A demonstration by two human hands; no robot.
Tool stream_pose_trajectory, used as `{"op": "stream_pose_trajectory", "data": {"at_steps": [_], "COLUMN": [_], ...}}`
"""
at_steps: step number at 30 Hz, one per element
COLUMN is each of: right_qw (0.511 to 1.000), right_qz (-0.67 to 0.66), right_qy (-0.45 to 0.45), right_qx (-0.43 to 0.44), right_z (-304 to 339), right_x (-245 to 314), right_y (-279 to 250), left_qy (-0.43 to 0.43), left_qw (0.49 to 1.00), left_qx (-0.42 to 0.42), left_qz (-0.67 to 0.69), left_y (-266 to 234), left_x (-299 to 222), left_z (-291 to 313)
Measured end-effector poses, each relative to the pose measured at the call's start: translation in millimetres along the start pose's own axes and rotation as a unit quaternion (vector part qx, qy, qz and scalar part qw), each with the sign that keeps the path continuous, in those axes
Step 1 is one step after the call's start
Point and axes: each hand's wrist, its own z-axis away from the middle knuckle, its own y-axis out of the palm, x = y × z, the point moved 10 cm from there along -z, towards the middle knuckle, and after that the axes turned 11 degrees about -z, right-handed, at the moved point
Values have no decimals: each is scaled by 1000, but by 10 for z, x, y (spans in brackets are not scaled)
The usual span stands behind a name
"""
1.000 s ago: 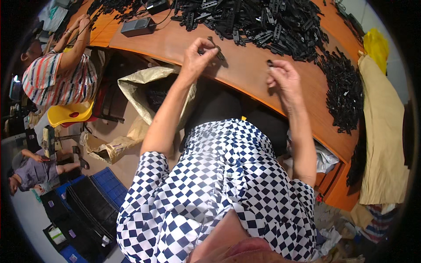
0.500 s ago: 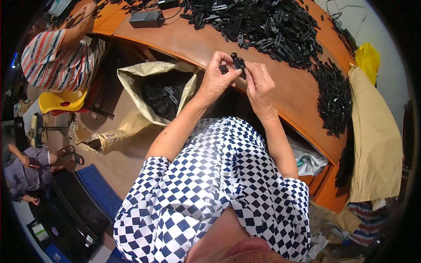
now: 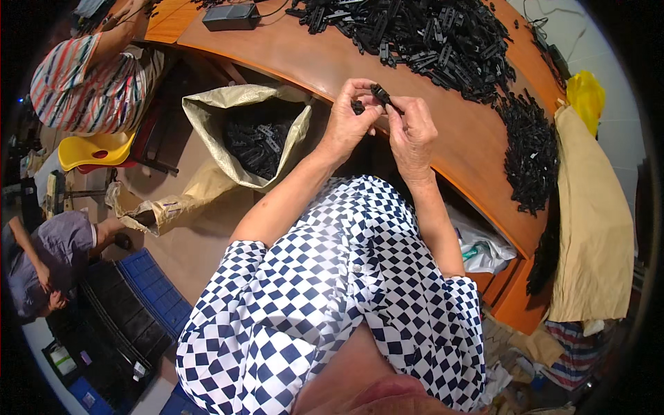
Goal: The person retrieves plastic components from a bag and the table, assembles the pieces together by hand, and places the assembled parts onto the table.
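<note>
Over the table's near edge, my left hand (image 3: 351,123) and my right hand (image 3: 415,138) meet, fingers closed on a small elongated black plastic part (image 3: 381,95). Its upper end pokes out between both sets of fingertips, tilted. A second small black piece (image 3: 357,107) sits in the curled fingers of my left hand. Past my hands, a big heap of loose black plastic parts (image 3: 443,52) covers the far side of the brown table (image 3: 311,59). Farther right lies a lower pile of similar slim black parts (image 3: 530,152).
An open woven sack (image 3: 200,131) of black parts stands left, below the table edge. A black power adapter (image 3: 230,17) lies at the back. Tan cloth (image 3: 591,228) and a yellow bag (image 3: 586,100) are right. Another worker in stripes (image 3: 66,86) sits near a yellow stool (image 3: 93,150).
The black part has tipped from nearly upright to a slant between my fingers. At lower left, another person has shifted and their hands have come together. The whole view has moved slightly.
</note>
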Motion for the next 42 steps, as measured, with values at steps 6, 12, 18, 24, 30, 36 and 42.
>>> {"op": "stream_pose_trajectory", "data": {"at_steps": [6,12,18,24,30,36,42], "right_qw": [998,997,992,979,988,988,921], "right_qz": [45,49,-54,-110,-76,-76,-271], "right_qy": [-44,-61,100,142,90,87,236], "right_qx": [7,22,44,101,96,105,152], "right_z": [82,85,31,16,47,55,327], "right_x": [57,168,102,177,206,127,-157], "right_y": [33,65,19,246,298,228,417], "left_qy": [-46,-42,-44,21,33,-35,-76], "left_qw": [998,999,992,993,984,966,994], "left_qx": [11,6,53,64,85,130,-6], "left_qz": [32,19,108,98,150,219,84], "left_y": [18,-47,-160,-254,-270,-63,-319], "left_x": [165,75,-86,-327,-217,-147,-48], "left_z": [14,49,93,156,133,157,223]}}
